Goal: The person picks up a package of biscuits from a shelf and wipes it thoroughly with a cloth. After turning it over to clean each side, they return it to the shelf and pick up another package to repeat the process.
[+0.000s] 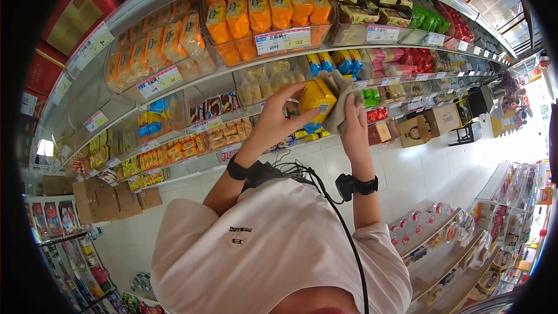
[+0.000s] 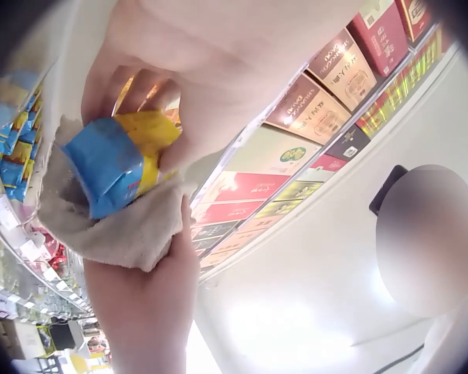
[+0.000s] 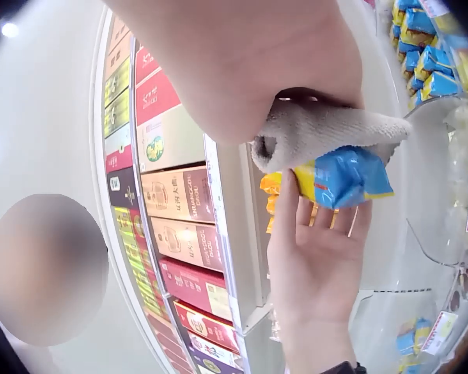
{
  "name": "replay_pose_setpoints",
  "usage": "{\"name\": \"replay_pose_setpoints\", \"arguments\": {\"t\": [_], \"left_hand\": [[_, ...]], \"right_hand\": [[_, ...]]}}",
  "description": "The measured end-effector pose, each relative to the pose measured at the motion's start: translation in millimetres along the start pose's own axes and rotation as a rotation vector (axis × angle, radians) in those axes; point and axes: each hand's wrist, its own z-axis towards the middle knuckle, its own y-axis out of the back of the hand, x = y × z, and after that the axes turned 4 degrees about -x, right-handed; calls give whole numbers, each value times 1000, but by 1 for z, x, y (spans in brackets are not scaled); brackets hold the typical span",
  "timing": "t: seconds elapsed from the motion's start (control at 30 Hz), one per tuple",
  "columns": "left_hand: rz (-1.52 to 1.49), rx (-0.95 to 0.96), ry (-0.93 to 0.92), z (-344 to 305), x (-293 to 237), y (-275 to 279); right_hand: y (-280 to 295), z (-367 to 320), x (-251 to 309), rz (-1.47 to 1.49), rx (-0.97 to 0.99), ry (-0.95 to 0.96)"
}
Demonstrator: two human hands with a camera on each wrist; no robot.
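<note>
Two hands were raised in front of the shelves (image 1: 224, 71), with one packet (image 1: 317, 100) and one cloth (image 1: 338, 107) between them. The packet, yellow at one end and blue at the other, was in the left hand (image 1: 273, 122), off the shelves. That hand was partly open and bent round it, its thumb along one side and its fingers on the other, gripping the yellow part while the blue end stuck out. The right hand (image 1: 353, 122) held the grey cloth bunched against the packet, its fingers bent over the fabric; some fingertips were hidden, so exactly how they closed could not be told. Both forearms reached forward from the body, the elbows bent and the hands close together, the right forearm nearly straight up the head view and the left one slanting inward. Each wrist wore one black strap, two in all: the left strap (image 1: 238, 167) and the right strap (image 1: 357, 186). One black cable (image 1: 356, 238) ran down over the light shirt (image 1: 279, 238). Beyond the hands, six orange packets (image 1: 259, 11) stood in the front row of one upper bin.
</note>
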Motion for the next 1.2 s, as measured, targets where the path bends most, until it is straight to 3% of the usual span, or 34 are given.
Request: {"name": "replay_pose_setpoints", "arguments": {"t": [0.13,0.23,0.33,0.53,0.73,0.93,1.03,1.1,1.17,1.2], "left_hand": [[258,43,-133,0,-13,6],[452,53,-203,-2,-13,3],[494,90,-206,-3,-11,2],[484,114,-198,-5,-10,2],[475,112,-212,-4,-8,1],[323,55,-123,-5,-5,1],[214,114,-71,-5,-10,4],[19,153,29,-5,-14,8],[-136,148,78,-9,-17,9],[-213,146,102,-10,-18,10]], "right_hand": [[2,4,18,103,11,-21],[10,7,9,-350,143,-72],[-2,6,11,-419,217,119],[-1,4,9,-706,177,487],[4,9,-4,-746,116,478],[0,7,-1,-241,43,51],[3,3,-5,-319,34,22],[18,2,-18,-455,148,233],[26,2,-25,-325,198,114],[22,0,-15,-127,188,-110]]}}
